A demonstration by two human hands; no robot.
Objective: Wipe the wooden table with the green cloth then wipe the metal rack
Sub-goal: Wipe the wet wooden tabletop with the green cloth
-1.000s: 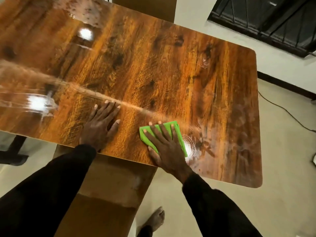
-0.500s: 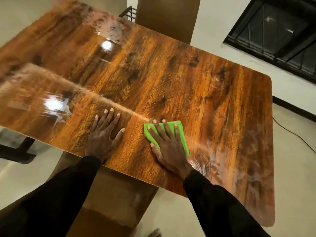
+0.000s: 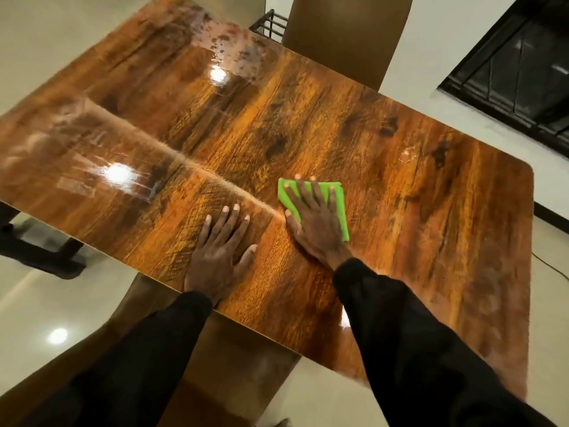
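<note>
The right hand [image 3: 317,223] lay flat on the green cloth [image 3: 337,195]. Its fingers were straight and spread, and they pressed the cloth down near the middle of the wooden table [image 3: 400,211]. The left hand [image 3: 220,254] was open too, palm down on the bare wood just beside it. The black metal rack [image 3: 271,24] stood past the far edge, next to a brown chair [image 3: 348,35].

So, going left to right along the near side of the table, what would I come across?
Bright light reflection → left hand flat on the wooden table → right hand pressing the green cloth.
</note>
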